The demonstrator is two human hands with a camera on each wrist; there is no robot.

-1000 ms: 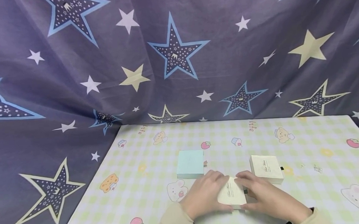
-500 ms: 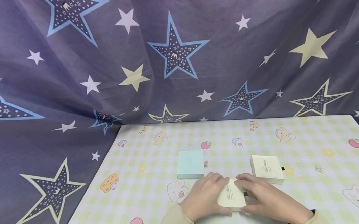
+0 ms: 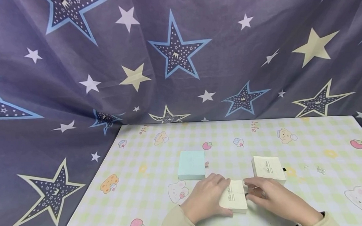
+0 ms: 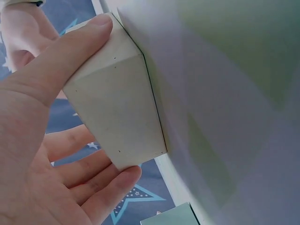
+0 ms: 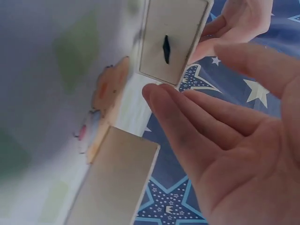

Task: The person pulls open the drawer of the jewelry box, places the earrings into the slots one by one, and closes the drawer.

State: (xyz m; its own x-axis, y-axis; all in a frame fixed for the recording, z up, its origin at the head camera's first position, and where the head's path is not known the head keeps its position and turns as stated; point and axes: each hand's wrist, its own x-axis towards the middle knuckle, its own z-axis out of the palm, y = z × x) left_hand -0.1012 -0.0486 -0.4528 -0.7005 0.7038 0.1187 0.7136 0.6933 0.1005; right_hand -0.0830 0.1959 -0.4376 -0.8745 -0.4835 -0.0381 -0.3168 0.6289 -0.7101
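A small cream box (image 3: 234, 198) with dark script lettering lies near the front of the table. My left hand (image 3: 205, 197) grips it from the left, thumb on the near side and fingers on the far side; the left wrist view shows the box's plain end (image 4: 117, 112) between them. At the box's right end my right hand (image 3: 276, 198) hovers with thumb and fingers parted, holding nothing. A black pull tab (image 5: 166, 49) sticks out of that end, and in the right wrist view the fingertips (image 5: 152, 91) are just beside it.
A second cream box (image 3: 268, 168) with a black tab lies behind my right hand. Farther left stands a mint-green box (image 3: 191, 164) with a pinkish tab. Small clear pieces (image 3: 321, 170) lie to the right. A star-patterned curtain (image 3: 186, 92) hangs behind the table.
My right hand has let go of the cream box's right part and moved slightly right, away from it. My left hand has kept its grip on the box.
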